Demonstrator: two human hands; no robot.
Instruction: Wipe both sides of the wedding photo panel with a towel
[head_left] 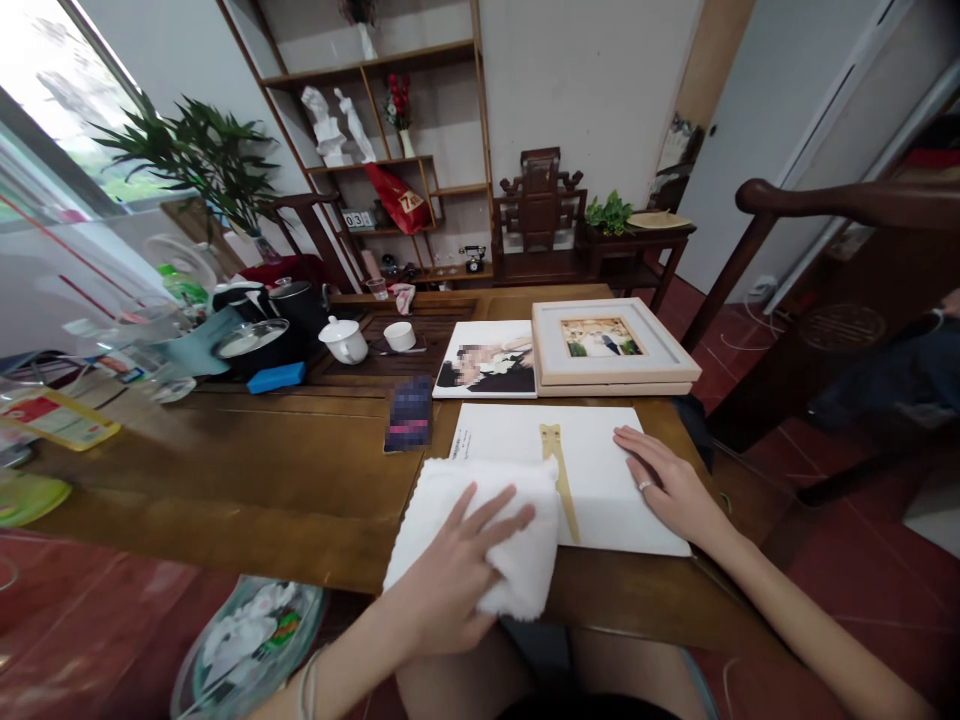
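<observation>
A white panel (600, 475) lies flat near the table's front edge, with a gold-coloured support leg (559, 475) fixed along its middle. My left hand (469, 560) is on a white cloth (442, 490), its fingers spread over the top and a fold bunched by the thumb. The cloth covers the panel's lower left part and reaches past the table edge. On the panel's right side rests my right hand (667, 490), fingers stretched out flat, a ring on one finger. Its palm side is hidden.
Behind the panel are a photo print (487, 360) and stacked wooden frames (615, 345). A dark blue booklet (409, 413) lies left of the panel. Farther left are a lidded cup (343, 340), blue sponge (276, 377) and yellow bottle (60, 415). A bin (251, 640) stands below.
</observation>
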